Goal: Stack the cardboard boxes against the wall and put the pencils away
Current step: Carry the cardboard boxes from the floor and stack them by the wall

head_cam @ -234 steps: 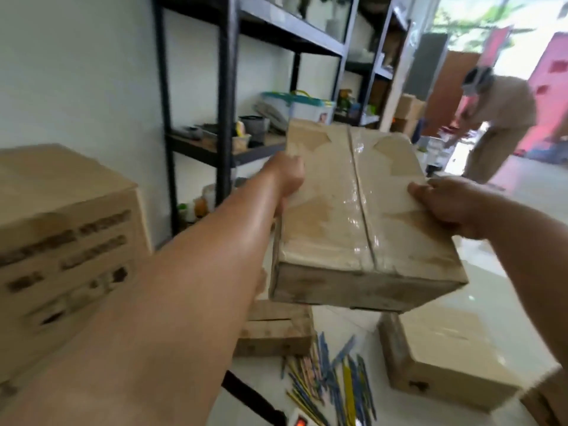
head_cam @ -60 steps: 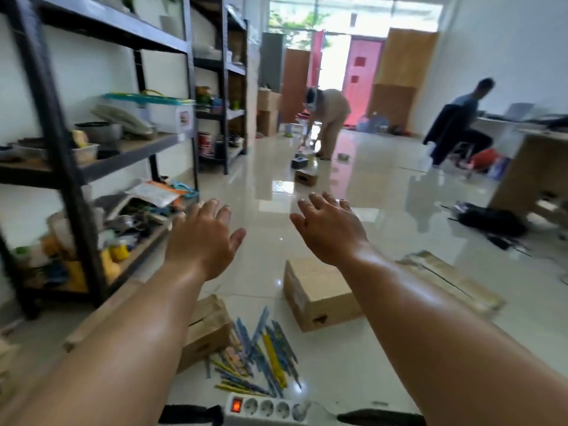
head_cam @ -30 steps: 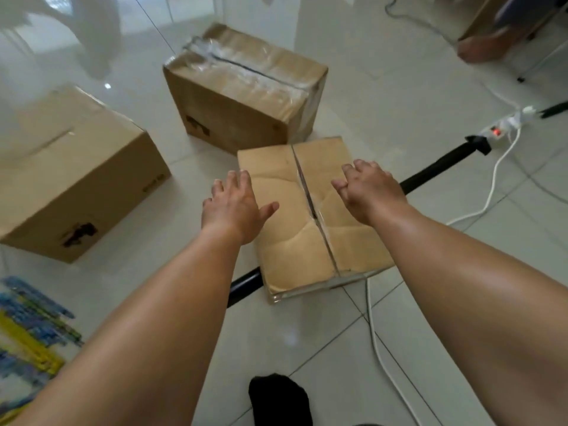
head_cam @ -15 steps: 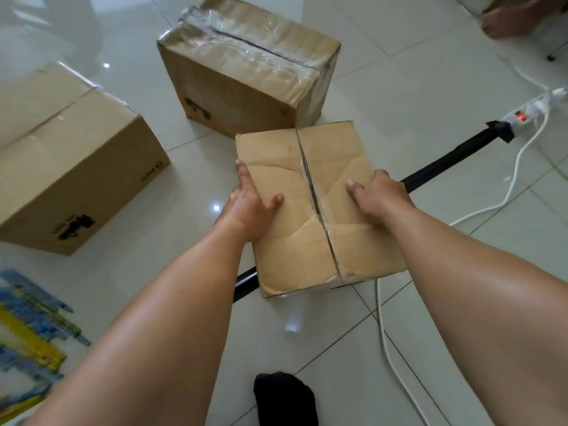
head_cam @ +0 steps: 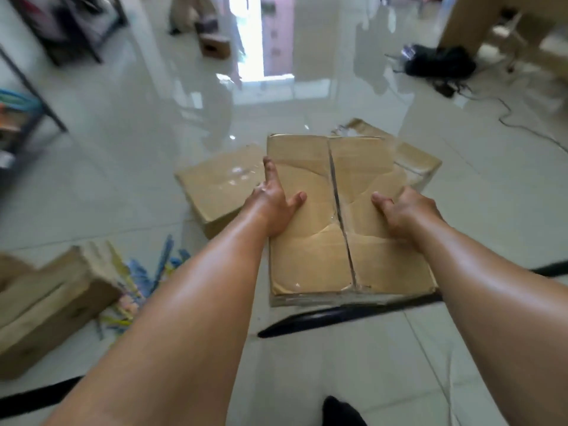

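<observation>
A taped cardboard box (head_cam: 310, 256) is held up off the floor in front of me. My left hand (head_cam: 273, 201) grips its left side with the thumb on top. My right hand (head_cam: 405, 210) grips its right side, thumb on the lid. On the tiled floor behind it lie a second box (head_cam: 215, 186) and a third box (head_cam: 415, 161), partly hidden. Another box (head_cam: 46, 305) sits at the lower left. Coloured pencils (head_cam: 138, 284) lie scattered on the floor beside that box.
A black pole (head_cam: 322, 318) lies across the floor under the held box. A dark metal shelf rack (head_cam: 27, 96) stands at the left. A small box (head_cam: 215, 47) and a person's legs are far back. A black bag (head_cam: 436, 63) with cables lies at the back right.
Both hands closed on the sides of the box and lifted it off the floor. The view swung up from the floor toward the room.
</observation>
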